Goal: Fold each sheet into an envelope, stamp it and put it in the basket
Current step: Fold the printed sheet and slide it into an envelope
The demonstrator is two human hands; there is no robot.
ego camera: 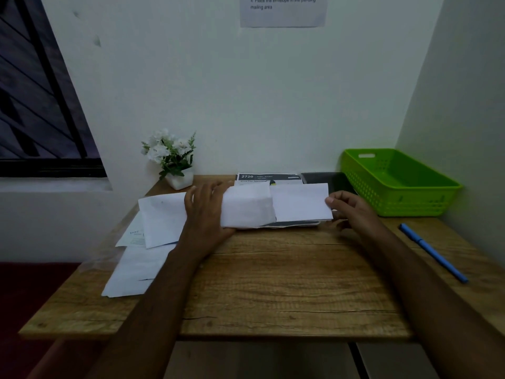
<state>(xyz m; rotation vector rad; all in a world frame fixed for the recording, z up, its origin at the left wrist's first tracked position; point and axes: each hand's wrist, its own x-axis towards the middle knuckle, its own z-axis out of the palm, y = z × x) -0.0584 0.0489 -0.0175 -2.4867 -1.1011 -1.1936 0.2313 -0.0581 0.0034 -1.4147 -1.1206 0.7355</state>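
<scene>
Mid-frame, the sheet [251, 206] lies partly folded; the left hand [205, 212] presses it with spread fingers; the right hand [352, 212] pinches its right flap; the basket [410, 203], at right, looks empty; stamping, binning and the pile [136, 263] at left seemingly remain.

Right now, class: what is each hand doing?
Left hand: fingers spread on the folded sheet; thumb hidden, grip cannot be told.
Right hand: pinching that sheet's right edge.
</scene>
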